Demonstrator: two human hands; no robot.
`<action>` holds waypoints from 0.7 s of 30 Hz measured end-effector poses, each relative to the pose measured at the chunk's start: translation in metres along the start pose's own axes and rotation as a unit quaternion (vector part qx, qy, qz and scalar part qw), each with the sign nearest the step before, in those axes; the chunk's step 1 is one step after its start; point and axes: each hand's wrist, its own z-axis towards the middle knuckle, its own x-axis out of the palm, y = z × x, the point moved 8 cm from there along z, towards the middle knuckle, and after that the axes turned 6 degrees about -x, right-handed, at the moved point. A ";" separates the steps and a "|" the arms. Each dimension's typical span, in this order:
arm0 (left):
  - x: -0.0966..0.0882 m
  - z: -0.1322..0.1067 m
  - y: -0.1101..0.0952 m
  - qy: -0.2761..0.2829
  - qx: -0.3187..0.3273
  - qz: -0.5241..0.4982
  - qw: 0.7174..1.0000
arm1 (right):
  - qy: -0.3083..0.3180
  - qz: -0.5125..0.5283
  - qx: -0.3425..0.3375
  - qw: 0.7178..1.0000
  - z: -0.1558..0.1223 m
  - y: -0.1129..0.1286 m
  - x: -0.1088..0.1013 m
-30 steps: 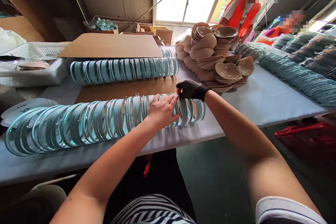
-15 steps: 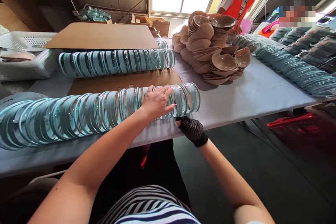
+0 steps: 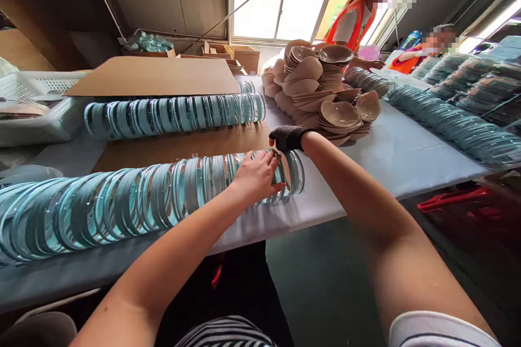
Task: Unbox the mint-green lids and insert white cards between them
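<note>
A long row of round, clear glass pieces (image 3: 138,198) with teal rims stands on edge along the front of the table, pale grey strips among them. On top of the row near its right end lies my bare left hand (image 3: 258,176), open, fingers stretched out and thumb down the near side. My right hand (image 3: 286,138), in a black dotted fingerless glove, is at the top of the row just beyond my left fingertips. Its fingers are curled down at the rims, and what they grip is hidden. A brownish surface shows between the end pieces below it.
A second glass row (image 3: 175,114) lies behind, by a cardboard sheet (image 3: 158,76). Stacked brown shallow bowls (image 3: 340,114) stand at the back. More glass rows (image 3: 451,119) lie right. A white basket (image 3: 61,114) is left. A person in an orange vest (image 3: 352,21) stands across the table.
My right hand has moved from the table's front edge up to the top of the row's right end. My left hand stays on the row. The view has tilted up slightly.
</note>
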 end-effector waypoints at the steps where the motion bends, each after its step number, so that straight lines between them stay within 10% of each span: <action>1: 0.001 0.000 0.001 0.001 0.000 0.000 1.000 | -0.003 -0.006 -0.013 1.000 0.000 0.002 -0.001; 6: -0.003 0.000 0.002 -0.006 -0.011 -0.006 1.000 | -0.170 0.028 -0.066 0.983 -0.054 -0.003 0.005; 15: 0.000 -0.001 0.001 0.006 -0.014 -0.025 1.000 | -0.301 0.181 -0.009 0.936 -0.119 0.015 0.177; 21: -0.027 -0.015 0.002 -0.034 0.038 -0.166 0.985 | -0.423 0.191 0.046 0.885 -0.127 0.024 0.205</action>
